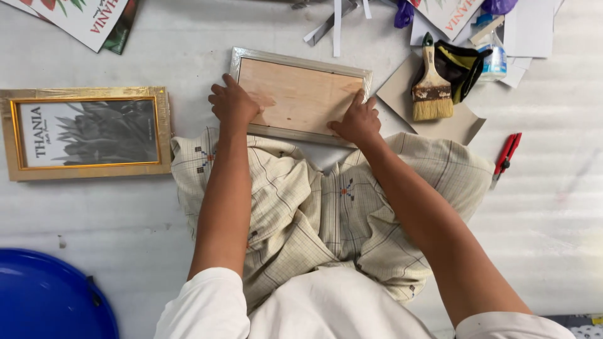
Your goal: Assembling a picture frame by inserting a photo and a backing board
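The reference item is a silver-edged picture frame (300, 96) lying face down on the white foam-sheet floor (553, 207), with its plywood backing board (295, 94) facing up. The frame sits directly ahead of the person's knees, which are covered by a checked cloth (314, 207). The left hand (233, 103) rests on the left end of the frame, fingers curled, pressing on the backing board near its near-left corner. The right hand (358, 119) rests on the near-right corner of the frame, fingers spread flat against the board and the frame edge. The two hands are well apart, one at each end, and neither grips anything; both press down. Left of the frame, apart from it, lies a gold-edged framed print (85, 133), face up. Right of the frame, a wide paintbrush (431, 85) lies on a piece of brown cardboard (461, 122). Further right of the frame lies a red utility knife (506, 157). Beyond the frame, paper strips (336, 22) are scattered. Near-left of the frame, a blue plastic object (44, 295) shows at the picture edge.
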